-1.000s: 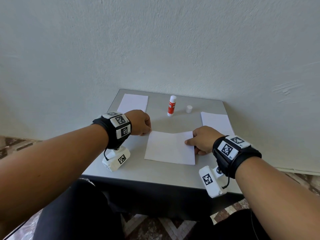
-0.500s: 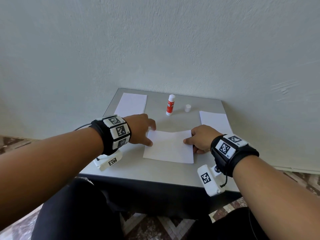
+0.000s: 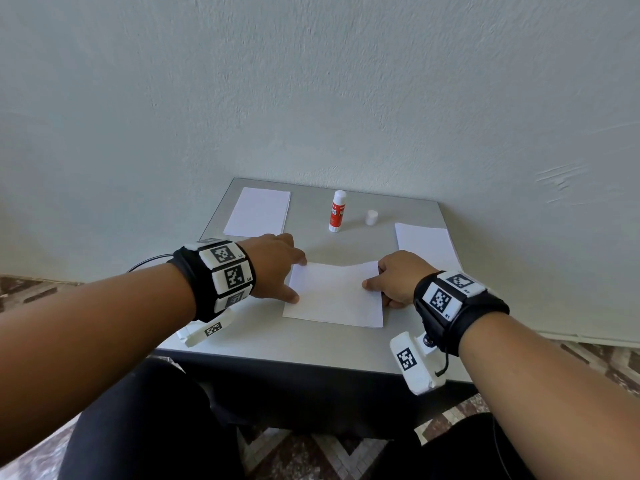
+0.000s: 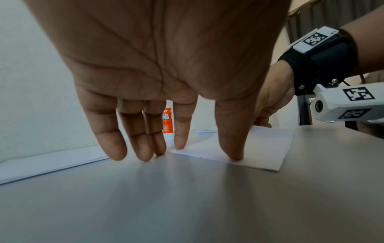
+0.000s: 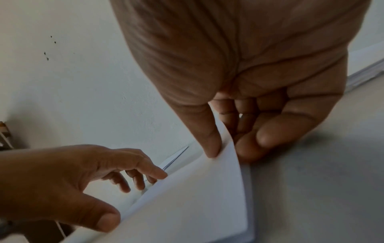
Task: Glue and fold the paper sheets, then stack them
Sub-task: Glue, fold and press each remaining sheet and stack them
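A white folded sheet (image 3: 334,294) lies in the middle of the grey table (image 3: 277,337). My left hand (image 3: 296,280) is spread at the sheet's left edge, fingers straight. Its thumb (image 4: 234,156) presses on the paper (image 4: 266,148), and the index tip touches the far left corner. My right hand (image 3: 375,289) pinches the right edge. In the right wrist view its thumb (image 5: 212,148) lies on top of the slightly raised upper layer (image 5: 197,205), with the fingers curled beneath it.
An uncapped red and white glue stick (image 3: 337,211) stands at the back, with its white cap (image 3: 371,217) beside it. One paper stack (image 3: 258,212) lies at the back left and another (image 3: 424,245) at the right edge. A wall stands close behind.
My left hand has opened from a loose fist by the far left corner and spread onto the sheet's left edge. My right hand has stayed on the right edge.
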